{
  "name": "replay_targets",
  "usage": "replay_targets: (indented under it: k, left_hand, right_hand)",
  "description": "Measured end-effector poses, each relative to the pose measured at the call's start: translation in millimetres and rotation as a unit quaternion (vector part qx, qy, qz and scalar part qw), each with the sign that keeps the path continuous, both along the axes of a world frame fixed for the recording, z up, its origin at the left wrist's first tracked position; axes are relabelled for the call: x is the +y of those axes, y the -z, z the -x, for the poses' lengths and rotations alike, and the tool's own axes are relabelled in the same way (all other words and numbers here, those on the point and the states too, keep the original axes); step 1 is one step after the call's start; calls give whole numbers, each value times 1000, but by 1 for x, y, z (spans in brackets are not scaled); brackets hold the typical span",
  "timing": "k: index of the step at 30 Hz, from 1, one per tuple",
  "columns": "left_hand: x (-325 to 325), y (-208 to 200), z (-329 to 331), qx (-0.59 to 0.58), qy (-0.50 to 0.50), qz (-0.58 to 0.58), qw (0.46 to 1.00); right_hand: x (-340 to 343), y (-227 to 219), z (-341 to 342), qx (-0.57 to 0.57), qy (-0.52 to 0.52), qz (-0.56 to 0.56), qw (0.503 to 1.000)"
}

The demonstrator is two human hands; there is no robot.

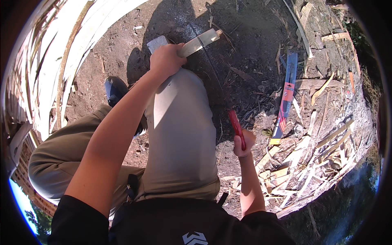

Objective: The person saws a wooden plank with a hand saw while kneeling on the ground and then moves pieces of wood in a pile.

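My left hand (166, 61) is closed around a pale length of wood or split bamboo (209, 37), which sticks out to the right past my knee. A saw blade (211, 61) lies across this piece near its far end, and whether it has cut in cannot be made out. My right hand (246, 143) is wrapped around the red handle of the hand saw (235, 122), low and to the right of my raised leg. A grey block (157, 42) shows just beyond my left hand. Pale sawdust (192, 30) is scattered on the soil under the blade.
On the right lies a long clear-blue package with a red card (286, 96). Wood splinters and strips (300, 159) cover the ground around it. Long pale strips (45, 53) are piled at the far left. My bent leg (179, 134) stands between my arms.
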State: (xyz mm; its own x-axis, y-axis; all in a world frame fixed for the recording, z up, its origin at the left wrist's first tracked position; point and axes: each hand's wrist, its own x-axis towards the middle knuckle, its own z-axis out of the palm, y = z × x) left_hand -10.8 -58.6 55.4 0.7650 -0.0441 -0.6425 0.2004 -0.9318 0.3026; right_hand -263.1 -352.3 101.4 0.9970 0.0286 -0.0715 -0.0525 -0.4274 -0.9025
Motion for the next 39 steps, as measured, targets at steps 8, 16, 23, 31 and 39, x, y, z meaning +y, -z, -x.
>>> replay_targets:
  k: [8,16,23,31,39]
  left_hand:
    - [-4,-2,-7,6,5,21,1000]
    - [-5,1,-6,15,-8,-1,1000]
    - [-8,-3,-4,1,9,-6,1000]
    - [-13,0,-5,14,1,-6,1000]
    - [-10,8,-1,-27,10,-17,999]
  right_hand:
    - [69,32,-141,5,14,-17,1000]
    - [10,11,-44,2,-7,-1,1000]
    - [53,26,-96,12,25,7,1000]
    - [-24,25,-20,40,39,6,998]
    - [66,17,-141,13,17,-40,999]
